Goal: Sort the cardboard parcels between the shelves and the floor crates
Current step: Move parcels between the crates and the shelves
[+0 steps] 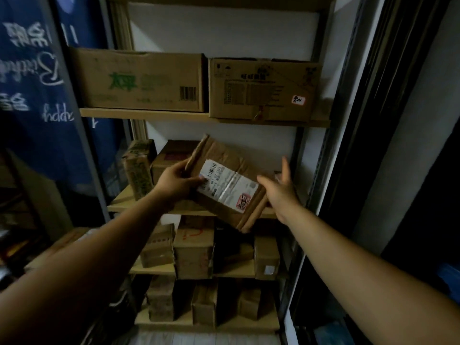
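Cardboard, creased and brown: the labelled parcel point(227, 185) hangs tilted in front of the middle shelf point(124, 204), its label turned up, likely to be read. The left hand point(175, 184) pinches its left end, thumb on the label. The right hand point(280, 188) is spread beside the other end, seemingly steadying it.
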Motion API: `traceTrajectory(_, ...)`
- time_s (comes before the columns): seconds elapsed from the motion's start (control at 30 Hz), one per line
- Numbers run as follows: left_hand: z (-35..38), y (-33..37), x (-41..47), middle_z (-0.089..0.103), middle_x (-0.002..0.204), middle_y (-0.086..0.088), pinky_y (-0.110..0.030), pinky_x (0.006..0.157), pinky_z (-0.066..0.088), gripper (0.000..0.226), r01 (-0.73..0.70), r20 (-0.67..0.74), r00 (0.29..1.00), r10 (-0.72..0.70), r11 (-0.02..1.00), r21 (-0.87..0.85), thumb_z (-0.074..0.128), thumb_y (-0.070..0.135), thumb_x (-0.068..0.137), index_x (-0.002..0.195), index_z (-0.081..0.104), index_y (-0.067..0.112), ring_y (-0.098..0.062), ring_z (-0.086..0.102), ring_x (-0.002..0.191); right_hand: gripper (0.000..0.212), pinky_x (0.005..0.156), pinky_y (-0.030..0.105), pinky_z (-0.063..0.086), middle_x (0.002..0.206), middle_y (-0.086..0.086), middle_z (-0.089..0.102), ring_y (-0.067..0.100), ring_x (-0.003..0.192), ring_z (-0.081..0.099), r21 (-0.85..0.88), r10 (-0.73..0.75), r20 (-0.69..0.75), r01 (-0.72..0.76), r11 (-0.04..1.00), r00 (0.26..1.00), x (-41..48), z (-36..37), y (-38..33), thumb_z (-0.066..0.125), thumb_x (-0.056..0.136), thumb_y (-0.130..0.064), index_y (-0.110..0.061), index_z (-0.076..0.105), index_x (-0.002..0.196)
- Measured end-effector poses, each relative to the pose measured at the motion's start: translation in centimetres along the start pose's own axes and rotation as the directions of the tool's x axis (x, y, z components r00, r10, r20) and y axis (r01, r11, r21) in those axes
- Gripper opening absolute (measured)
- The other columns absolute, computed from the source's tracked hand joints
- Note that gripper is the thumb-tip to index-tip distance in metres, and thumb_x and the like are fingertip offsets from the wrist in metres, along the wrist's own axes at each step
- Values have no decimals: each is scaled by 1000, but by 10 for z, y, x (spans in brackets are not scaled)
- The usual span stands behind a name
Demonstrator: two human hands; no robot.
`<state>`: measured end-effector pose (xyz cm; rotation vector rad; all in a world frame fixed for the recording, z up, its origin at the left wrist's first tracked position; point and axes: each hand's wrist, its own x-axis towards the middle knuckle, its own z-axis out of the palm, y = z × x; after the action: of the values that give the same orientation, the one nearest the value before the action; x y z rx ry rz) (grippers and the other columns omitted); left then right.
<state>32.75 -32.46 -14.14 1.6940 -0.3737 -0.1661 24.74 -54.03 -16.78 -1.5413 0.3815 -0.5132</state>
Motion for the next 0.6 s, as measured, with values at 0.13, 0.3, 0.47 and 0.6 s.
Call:
traceTrajectory(0.13, -22, 9, -13, 60, 102, 3, -27, 58, 55, 53, -8, 6, 1000, 7, 995, 99, 66, 14, 85, 134, 48, 23, -15, 64, 85, 25, 76, 30, 52, 97, -1, 66, 21, 94, 66, -187, -77, 47, 84, 979, 996, -17, 20, -4, 50, 98, -20, -19, 59, 121)
traceTrajectory(0.3, -39, -5, -31, 56, 118, -1, -30, 58, 55, 63, -67, -250, 967, 47, 995, -73, 76, 22, 75, 125, 37, 30, -17, 65, 84, 17, 82, 43, 57, 92, 0, 69, 21, 86, 67, -25, 15, -173, -19, 999, 985, -38, 63, 2, 48, 97, -31, -29, 60, 85)
traceTrajectory(0.47, -56, -21, -60, 55, 115, 6, -38, 72, 51, 36, 81, -52, 995, -85, 993, -82, 48, 33, 97, 131, 37, 34, -9, 55, 86, 33, 86, 42, 53, 120, 4, 62, 23, 103, 62, 112, 152, -126, -139, 984, 980, -66, 111, -5, 43, 98, -36, -28, 48, 130)
traceTrajectory(0.6, -88, -15, -61, 61, 110, 6, -38, 70, 53, 33, 78, -46, 995, -90, 972, -220, 37, 35, 101, 133, 43, 39, -14, 61, 93, 51, 100, 35, 37, 146, -2, 41, 21, 132, 42, -165, 31, 58, -21, 986, 998, -99, 127, -17, 37, 102, -30, -30, 21, 150)
